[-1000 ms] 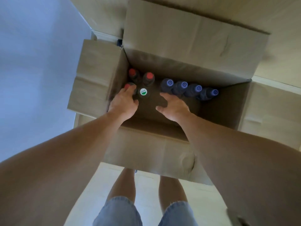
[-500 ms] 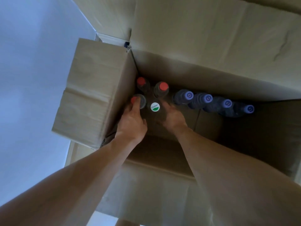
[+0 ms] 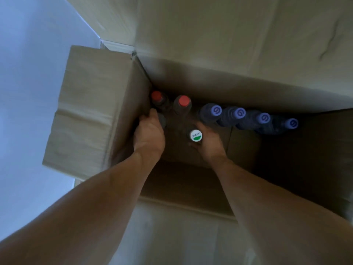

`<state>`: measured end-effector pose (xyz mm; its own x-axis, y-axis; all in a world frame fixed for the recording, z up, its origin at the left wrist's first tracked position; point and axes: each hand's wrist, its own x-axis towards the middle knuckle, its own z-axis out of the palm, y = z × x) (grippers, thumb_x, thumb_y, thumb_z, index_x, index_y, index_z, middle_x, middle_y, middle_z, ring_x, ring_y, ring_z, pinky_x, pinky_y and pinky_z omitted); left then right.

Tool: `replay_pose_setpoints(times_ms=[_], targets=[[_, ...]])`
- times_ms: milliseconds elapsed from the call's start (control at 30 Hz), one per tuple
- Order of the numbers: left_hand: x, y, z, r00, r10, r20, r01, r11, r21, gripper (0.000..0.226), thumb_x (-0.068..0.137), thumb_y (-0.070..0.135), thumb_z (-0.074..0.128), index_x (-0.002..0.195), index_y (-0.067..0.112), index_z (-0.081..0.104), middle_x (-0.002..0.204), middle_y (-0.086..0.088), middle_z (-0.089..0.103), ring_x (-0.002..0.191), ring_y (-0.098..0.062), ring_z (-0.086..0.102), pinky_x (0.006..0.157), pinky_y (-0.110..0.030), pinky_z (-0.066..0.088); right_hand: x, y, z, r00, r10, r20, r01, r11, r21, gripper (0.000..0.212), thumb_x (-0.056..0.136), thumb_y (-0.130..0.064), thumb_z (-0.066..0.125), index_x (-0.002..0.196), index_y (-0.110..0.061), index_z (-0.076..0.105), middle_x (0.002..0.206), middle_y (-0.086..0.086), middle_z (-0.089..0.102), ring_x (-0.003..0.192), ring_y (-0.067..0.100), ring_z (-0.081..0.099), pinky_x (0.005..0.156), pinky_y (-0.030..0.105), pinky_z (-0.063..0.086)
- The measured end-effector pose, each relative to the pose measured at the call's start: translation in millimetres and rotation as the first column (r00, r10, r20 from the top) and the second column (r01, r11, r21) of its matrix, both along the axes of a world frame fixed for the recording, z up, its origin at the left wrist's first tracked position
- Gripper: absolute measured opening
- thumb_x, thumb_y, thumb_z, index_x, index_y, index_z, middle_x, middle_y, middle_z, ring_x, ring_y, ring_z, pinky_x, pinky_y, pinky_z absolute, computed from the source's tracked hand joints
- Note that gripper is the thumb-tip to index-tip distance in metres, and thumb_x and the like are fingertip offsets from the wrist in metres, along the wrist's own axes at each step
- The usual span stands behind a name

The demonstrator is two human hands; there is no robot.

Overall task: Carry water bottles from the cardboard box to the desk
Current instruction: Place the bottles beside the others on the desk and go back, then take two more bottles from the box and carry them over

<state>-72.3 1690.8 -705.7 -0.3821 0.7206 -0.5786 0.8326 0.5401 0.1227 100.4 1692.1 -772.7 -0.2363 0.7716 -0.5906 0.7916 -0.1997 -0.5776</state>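
I look down into an open cardboard box (image 3: 91, 115) with upright water bottles along its far wall. My left hand (image 3: 150, 133) is deep in the box's left corner, fingers curled round a bottle whose cap it hides. My right hand (image 3: 210, 140) grips the neck of the white-and-green-capped bottle (image 3: 196, 135). Two red-capped bottles (image 3: 183, 101) stand just beyond my hands. A row of several blue-capped bottles (image 3: 216, 111) runs to the right.
The box's left flap (image 3: 82, 88) folds outward and its tall back flap (image 3: 238, 35) stands up behind. A pale wall (image 3: 28, 54) lies to the left. The box's right side is dark.
Both hands went deeper into the box. The left hand closed over the near red-capped bottle and the right hand wrapped round the white-capped one. The camera leaned closer.
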Motion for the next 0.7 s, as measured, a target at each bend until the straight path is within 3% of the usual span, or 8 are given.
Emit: replay_pose_setpoints(times_ms=[167,467,600,700], targets=[[11.8,4.3,2.7,0.971,-0.234,-0.053,0.235,0.972,0.022,0.035,0.098,0.008,0.054,0.133,0.012,0.05,0.111,-0.02,0.062,0.099,-0.04,0.066,0.075,-0.045,0.052,46.5,-10.1,9.1,0.996,-0.002,0.088,0.007,0.999,-0.047,0.072,0.081,-0.015,0.08,0.144,-0.023,0.046,0.14,0.008,0.056,0.127,0.028,0.054,0.105,0.037,0.044],[64.4,0.0,-8.1,0.898,-0.419,0.131,0.423,0.906,-0.005,0.033,0.095,0.025,0.064,0.125,0.018,0.053,0.119,-0.008,0.061,0.11,-0.026,0.062,0.089,-0.037,0.053,91.5,-17.0,7.9,0.984,-0.088,0.154,0.107,0.986,-0.124,0.073,0.082,-0.014,0.078,0.145,-0.025,0.043,0.141,0.008,0.054,0.132,0.027,0.05,0.109,0.042,0.044],[81.5,-4.7,-16.5,0.886,-0.44,0.147,0.437,0.898,0.057,0.029,0.094,0.025,0.066,0.12,0.019,0.057,0.117,-0.007,0.061,0.106,-0.024,0.062,0.085,-0.035,0.051,94.0,-15.7,2.5,0.987,-0.07,0.143,0.084,0.992,-0.097,0.075,0.08,-0.014,0.08,0.145,-0.022,0.045,0.14,0.008,0.056,0.129,0.028,0.052,0.108,0.039,0.044],[79.0,-5.0,-22.9,0.899,-0.39,0.199,0.381,0.921,0.08,0.037,0.09,0.024,0.07,0.125,0.019,0.057,0.126,-0.007,0.055,0.112,-0.025,0.06,0.093,-0.038,0.052,95.0,-18.5,-3.0,0.991,-0.068,0.116,0.079,0.992,-0.095,0.076,0.078,-0.013,0.082,0.144,-0.021,0.046,0.139,0.007,0.056,0.129,0.027,0.052,0.107,0.037,0.044]])
